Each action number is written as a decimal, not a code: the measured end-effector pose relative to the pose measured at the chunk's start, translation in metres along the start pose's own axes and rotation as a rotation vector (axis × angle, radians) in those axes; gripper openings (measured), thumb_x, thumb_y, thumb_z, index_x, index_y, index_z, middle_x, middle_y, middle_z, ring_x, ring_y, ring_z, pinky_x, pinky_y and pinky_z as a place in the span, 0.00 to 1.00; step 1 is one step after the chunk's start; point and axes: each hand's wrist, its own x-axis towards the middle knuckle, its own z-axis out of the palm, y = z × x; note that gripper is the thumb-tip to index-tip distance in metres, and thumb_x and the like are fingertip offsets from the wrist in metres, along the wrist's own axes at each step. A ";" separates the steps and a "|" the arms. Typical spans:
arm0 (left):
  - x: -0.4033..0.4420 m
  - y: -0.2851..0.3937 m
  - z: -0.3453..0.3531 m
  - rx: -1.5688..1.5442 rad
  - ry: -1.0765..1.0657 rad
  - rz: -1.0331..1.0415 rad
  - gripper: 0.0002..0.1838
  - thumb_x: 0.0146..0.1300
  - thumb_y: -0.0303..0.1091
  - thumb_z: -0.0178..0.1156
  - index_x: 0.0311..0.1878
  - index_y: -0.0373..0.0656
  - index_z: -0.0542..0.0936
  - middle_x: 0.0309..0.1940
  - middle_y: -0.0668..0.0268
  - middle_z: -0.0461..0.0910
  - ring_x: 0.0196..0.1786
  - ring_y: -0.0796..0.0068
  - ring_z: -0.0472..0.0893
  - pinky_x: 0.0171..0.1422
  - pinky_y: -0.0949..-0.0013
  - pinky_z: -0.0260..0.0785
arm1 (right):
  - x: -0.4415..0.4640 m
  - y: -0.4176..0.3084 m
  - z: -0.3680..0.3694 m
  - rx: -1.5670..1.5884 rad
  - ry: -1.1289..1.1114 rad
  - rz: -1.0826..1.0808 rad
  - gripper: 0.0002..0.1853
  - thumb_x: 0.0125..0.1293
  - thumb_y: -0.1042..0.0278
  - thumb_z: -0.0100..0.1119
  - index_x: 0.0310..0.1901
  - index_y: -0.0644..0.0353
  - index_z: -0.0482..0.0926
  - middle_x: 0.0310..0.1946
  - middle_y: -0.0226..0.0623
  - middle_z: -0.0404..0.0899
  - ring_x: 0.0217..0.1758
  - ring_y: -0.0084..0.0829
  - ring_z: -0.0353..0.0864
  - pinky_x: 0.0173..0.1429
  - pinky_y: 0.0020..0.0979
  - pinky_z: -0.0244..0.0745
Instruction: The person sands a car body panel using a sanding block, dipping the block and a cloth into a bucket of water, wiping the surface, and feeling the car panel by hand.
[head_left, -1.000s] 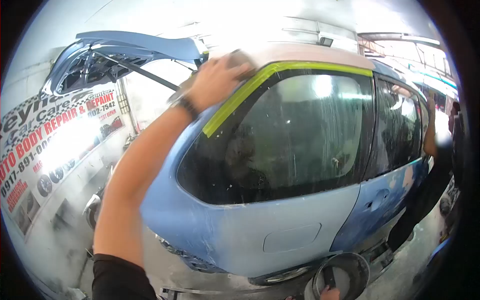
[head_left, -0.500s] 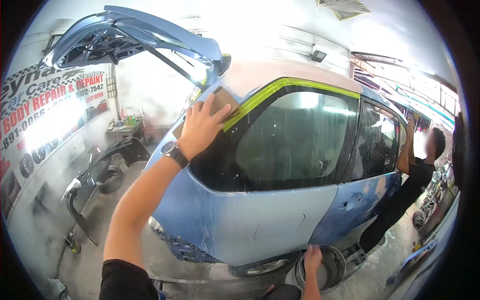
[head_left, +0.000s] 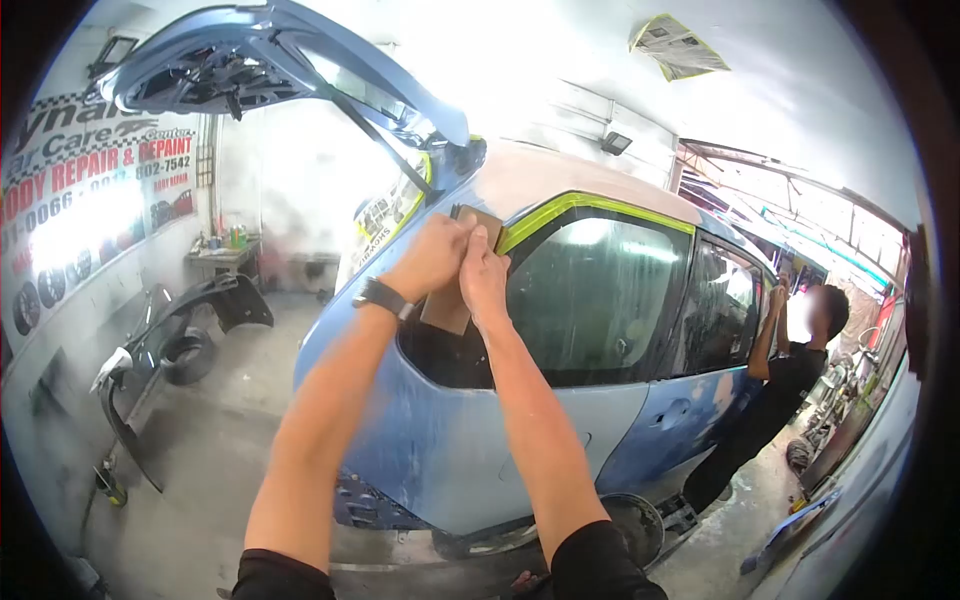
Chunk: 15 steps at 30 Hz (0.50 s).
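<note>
A brown sheet of sandpaper (head_left: 446, 312) is held up in front of the car's rear corner, part of it hanging down below my fingers. My left hand (head_left: 428, 258), with a watch on its wrist, is closed on the sheet near its upper edge. My right hand (head_left: 484, 276) grips it as well, thumb upward, right beside the left. Behind them is the blue and grey car body (head_left: 480, 430), patchy in colour. Yellow-green masking tape (head_left: 575, 203) runs along the top of the dark rear side window (head_left: 590, 300).
The raised tailgate (head_left: 280, 55) hangs overhead at the left. At the right a person in black (head_left: 800, 375) has raised hands by the front window. A bucket (head_left: 655, 535) stands low beside the car. A bumper (head_left: 130, 400) and tyre (head_left: 188, 358) lie at the left.
My right hand has risen from the bucket to the sandpaper and taken hold of it beside my left. The sheet now hangs lower, and the view has shifted.
</note>
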 end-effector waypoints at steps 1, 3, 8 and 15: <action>-0.004 -0.005 -0.011 -0.132 0.002 0.019 0.20 0.71 0.36 0.62 0.64 0.45 0.83 0.56 0.43 0.80 0.62 0.43 0.78 0.64 0.49 0.74 | -0.001 -0.001 0.006 -0.068 0.017 -0.002 0.36 0.81 0.41 0.39 0.72 0.66 0.73 0.65 0.66 0.75 0.71 0.69 0.66 0.76 0.55 0.61; -0.022 -0.015 -0.024 -0.077 0.184 -0.020 0.21 0.72 0.37 0.62 0.66 0.43 0.82 0.56 0.43 0.82 0.61 0.42 0.78 0.68 0.48 0.70 | -0.005 -0.018 0.017 -0.292 0.067 0.049 0.40 0.75 0.40 0.54 0.77 0.64 0.64 0.64 0.74 0.68 0.68 0.71 0.66 0.73 0.59 0.63; -0.072 -0.080 -0.017 0.294 0.355 -0.185 0.28 0.73 0.46 0.63 0.71 0.43 0.77 0.63 0.46 0.78 0.65 0.43 0.75 0.72 0.49 0.67 | 0.018 -0.018 0.033 -0.578 0.155 -0.025 0.45 0.69 0.48 0.66 0.81 0.56 0.56 0.62 0.67 0.67 0.67 0.65 0.69 0.69 0.67 0.65; -0.085 -0.072 -0.020 0.298 0.364 -0.108 0.32 0.71 0.51 0.64 0.69 0.38 0.77 0.60 0.48 0.80 0.64 0.48 0.76 0.69 0.49 0.68 | 0.124 0.005 -0.018 -0.771 0.202 -0.129 0.41 0.72 0.44 0.60 0.81 0.51 0.59 0.67 0.72 0.65 0.70 0.67 0.69 0.68 0.66 0.68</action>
